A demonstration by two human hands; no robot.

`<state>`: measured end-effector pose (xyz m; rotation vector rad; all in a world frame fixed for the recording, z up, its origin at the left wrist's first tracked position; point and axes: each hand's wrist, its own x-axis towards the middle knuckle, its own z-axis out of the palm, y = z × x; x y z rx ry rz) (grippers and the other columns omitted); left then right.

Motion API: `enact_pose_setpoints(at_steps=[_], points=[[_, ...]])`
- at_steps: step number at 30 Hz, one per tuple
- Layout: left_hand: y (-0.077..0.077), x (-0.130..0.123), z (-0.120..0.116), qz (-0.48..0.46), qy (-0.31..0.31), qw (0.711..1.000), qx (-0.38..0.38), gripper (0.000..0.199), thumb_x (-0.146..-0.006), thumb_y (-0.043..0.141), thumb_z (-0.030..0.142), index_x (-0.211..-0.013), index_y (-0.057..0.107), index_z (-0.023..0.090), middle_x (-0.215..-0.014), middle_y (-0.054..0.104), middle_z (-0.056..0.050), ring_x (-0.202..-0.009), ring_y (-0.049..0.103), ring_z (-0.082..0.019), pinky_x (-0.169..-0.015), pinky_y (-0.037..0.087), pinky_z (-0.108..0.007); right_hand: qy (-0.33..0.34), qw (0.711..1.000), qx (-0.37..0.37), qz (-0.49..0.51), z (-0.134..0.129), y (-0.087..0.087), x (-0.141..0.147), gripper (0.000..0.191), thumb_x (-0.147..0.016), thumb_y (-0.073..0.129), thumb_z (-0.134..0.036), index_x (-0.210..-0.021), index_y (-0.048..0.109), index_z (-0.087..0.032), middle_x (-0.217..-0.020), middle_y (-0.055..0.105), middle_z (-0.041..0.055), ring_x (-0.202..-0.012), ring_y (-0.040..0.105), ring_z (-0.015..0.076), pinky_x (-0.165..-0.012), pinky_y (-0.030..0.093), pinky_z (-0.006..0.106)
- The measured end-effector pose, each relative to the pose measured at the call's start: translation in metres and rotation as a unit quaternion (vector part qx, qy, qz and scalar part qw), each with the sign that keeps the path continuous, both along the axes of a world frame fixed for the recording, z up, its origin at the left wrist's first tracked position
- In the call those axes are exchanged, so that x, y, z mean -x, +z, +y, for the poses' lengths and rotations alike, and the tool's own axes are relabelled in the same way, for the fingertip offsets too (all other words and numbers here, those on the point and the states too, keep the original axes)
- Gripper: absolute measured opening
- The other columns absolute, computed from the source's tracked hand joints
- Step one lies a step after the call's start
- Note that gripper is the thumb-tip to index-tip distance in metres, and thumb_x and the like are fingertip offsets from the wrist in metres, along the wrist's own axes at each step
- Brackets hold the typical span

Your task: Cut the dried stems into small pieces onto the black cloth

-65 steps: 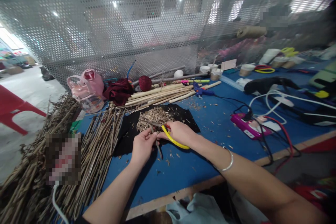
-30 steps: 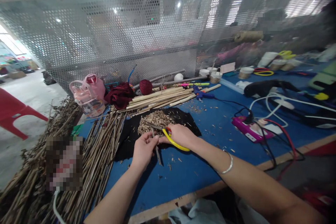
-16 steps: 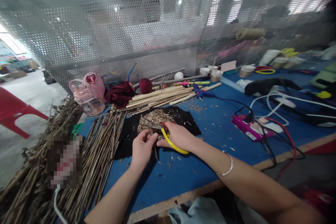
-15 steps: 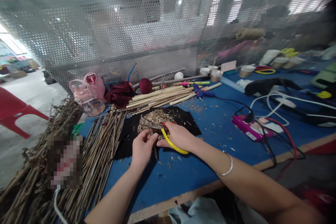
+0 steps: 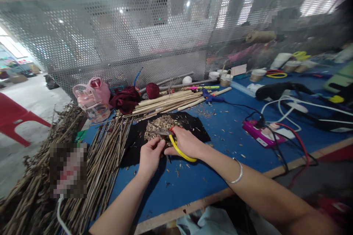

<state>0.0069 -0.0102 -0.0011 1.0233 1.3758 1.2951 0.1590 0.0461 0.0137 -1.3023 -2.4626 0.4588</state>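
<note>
My right hand [image 5: 186,142] is closed on scissors [image 5: 180,151] with yellow and red handles. Their metal blades point left over a heap of small pale-brown clippings [image 5: 158,123], which lies on a black cloth [image 5: 198,128]. My left hand [image 5: 151,152] is just left of the scissors, its thumb and fingers pinched together at the near edge of the heap. Something small and thin shows by those fingertips, too small to name. Loose clippings are scattered over the blue table [image 5: 190,180].
Long brown stalks [image 5: 103,161] lie at the left. Pale sticks [image 5: 168,102], a blue glue gun [image 5: 211,96] and a pink bottle [image 5: 95,99] are beyond the cloth. A purple power strip [image 5: 260,134] with cables sits at the right, before a perforated metal screen [image 5: 116,44].
My left thumb and fingers have shifted slightly at the heap's near edge. My right hand and the scissors remain almost in place. The view has moved slightly.
</note>
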Motion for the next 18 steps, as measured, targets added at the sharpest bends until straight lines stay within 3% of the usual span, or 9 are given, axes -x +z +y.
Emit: enact_pose_setpoints(at_steps=[3,9,18], points=[[-0.001,-0.0012,-0.0005,0.032,0.009,0.999,-0.027,0.03,-0.066,0.065,0.042,-0.067,0.063,0.012,-0.055,0.051,0.003,-0.05,0.04,-0.007,-0.046,0.033,-0.016,-0.001,1.0,-0.021,0.002,-0.0021,0.0002,0.0021,0.067,-0.055,0.059,-0.072,-0.092,0.047,-0.016,-0.087,0.059,0.0095,-0.081,0.058,0.024,-0.064,0.037,0.028],[-0.0044,-0.0016,0.0025,0.081,0.062,0.994,-0.035,0.031,-0.063,0.066,0.04,-0.074,0.07,0.012,-0.062,0.06,0.0,-0.059,0.049,-0.012,-0.058,0.041,-0.021,-0.018,1.0,0.006,-0.01,-0.0023,-0.003,0.0049,0.062,-0.063,0.052,-0.072,-0.091,0.045,-0.017,-0.077,0.061,0.0071,-0.071,0.061,0.0226,-0.056,0.033,0.026],[-0.0048,-0.0029,0.0013,0.017,0.058,0.998,-0.01,0.041,-0.063,0.067,0.042,-0.089,0.07,0.01,-0.071,0.064,-0.004,-0.057,0.05,-0.011,-0.054,0.045,-0.022,-0.032,0.999,0.011,-0.035,-0.0019,-0.004,0.0068,0.061,-0.065,0.048,-0.074,-0.088,0.047,-0.019,-0.077,0.063,0.0065,-0.072,0.062,0.0227,-0.055,0.032,0.025]])
